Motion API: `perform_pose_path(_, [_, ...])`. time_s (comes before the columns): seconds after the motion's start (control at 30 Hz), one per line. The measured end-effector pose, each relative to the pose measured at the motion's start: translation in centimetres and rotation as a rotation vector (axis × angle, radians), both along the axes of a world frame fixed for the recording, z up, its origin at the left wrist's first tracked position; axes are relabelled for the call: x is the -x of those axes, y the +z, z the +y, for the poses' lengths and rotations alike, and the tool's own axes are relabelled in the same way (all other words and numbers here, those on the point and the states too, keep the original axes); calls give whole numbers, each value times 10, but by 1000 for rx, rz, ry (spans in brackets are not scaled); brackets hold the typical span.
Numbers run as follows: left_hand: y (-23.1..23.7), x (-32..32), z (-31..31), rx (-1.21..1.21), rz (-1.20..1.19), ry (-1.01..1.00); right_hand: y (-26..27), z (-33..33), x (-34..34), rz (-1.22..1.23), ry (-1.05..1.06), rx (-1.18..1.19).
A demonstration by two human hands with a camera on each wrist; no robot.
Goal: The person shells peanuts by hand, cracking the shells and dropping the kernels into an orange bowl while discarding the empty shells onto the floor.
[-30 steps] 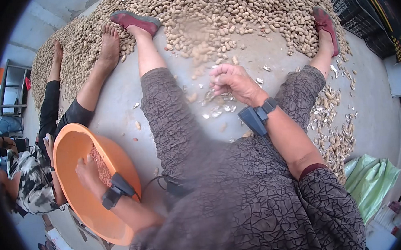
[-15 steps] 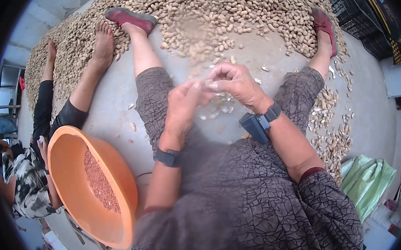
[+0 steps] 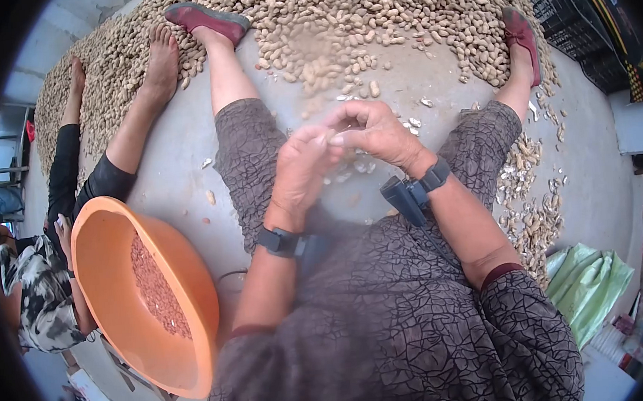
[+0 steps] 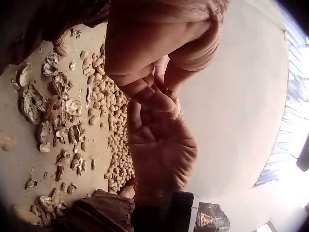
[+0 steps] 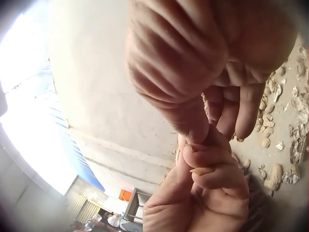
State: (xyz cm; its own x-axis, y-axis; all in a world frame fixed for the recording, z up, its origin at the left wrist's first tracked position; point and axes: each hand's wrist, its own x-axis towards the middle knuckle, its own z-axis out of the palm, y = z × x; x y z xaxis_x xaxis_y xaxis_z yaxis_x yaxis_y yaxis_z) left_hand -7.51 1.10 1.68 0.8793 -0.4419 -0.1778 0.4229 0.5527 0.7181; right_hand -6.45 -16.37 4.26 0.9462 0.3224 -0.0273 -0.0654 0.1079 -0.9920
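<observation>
In front of the lap my left hand and right hand meet at their fingertips. Between them they pinch a small peanut, mostly hidden by the fingers; a brownish bit of the peanut shows at the left thumb tip in the left wrist view. The right thumb and forefinger form a loop against the left fingertips. From the right wrist view, the left fingers are curled close under the right thumb. An orange basin with shelled red peanut kernels stands left of my left forearm.
A large heap of unshelled peanuts spreads beyond the feet. Broken shells lie on the floor by the right leg, near a green sack. Black crates stand at the far right. Another person's legs stretch out on the left.
My left hand has come out of the orange basin and across to the right hand, where their fingertips now meet. The right hand has stayed nearly in place.
</observation>
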Motion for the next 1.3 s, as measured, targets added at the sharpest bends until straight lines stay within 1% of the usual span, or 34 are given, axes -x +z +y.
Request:
perform_pose_path(0.03, [-1, 1, -1, 50, 0, 19, 0, 1, 0, 25, 14, -29])
perform_pose_path(0.07, [-2, 2, -3, 51, 1, 21, 0, 2, 0, 26, 17, -28])
perform_pose_path(0.13, [9, 5, -9, -18, 0, 29, 3, 4, 1, 125, 47, -142])
perform_pose_path(0.17, [7, 4, -9, -16, 1, 30, 4, 4, 2, 126, 47, -141])
perform_pose_path(0.23, [5, 3, -11, -51, -32, -1, 6, 4, 3, 202, 83, -165])
perform_pose_path(0.37, [4, 4, -15, -99, -21, 27, 6, 7, 5, 175, 110, -182])
perform_pose_path(0.43, [4, 3, -15, -170, -39, 5, 14, 7, 6, 274, 136, -236])
perform_pose_path(0.53, [2, 4, -15, -109, -98, -5, 13, 6, 6, 293, 134, -214])
perform_pose_path(0.67, [7, 6, -14, -34, -119, -24, 0, 5, 4, 286, 107, -225])
perform_pose_path(0.77, [7, 5, -13, -100, -135, -37, 0, 6, 3, 291, 122, -281])
perform_pose_path(0.87, [12, 5, -14, -150, -129, -39, 5, 6, 5, 270, 127, -244])
perform_pose_path(0.93, [18, 5, -15, -268, -133, -36, 6, 6, 5, 241, 116, -216])
perform_pose_path(1.07, [15, 5, -15, -274, -145, -37, 4, 5, 4, 242, 109, -226])
perform_pose_path(1.13, [12, 6, -11, -244, -304, -85, 4, 4, 3, 309, 124, -257])
perform_pose_path(1.27, [14, 10, -11, -251, -345, -77, 8, 8, 7, 362, 62, -290])
perform_pose_path(1.3, [14, 12, -13, -233, -296, -53, 5, 9, 7, 340, 26, -275])
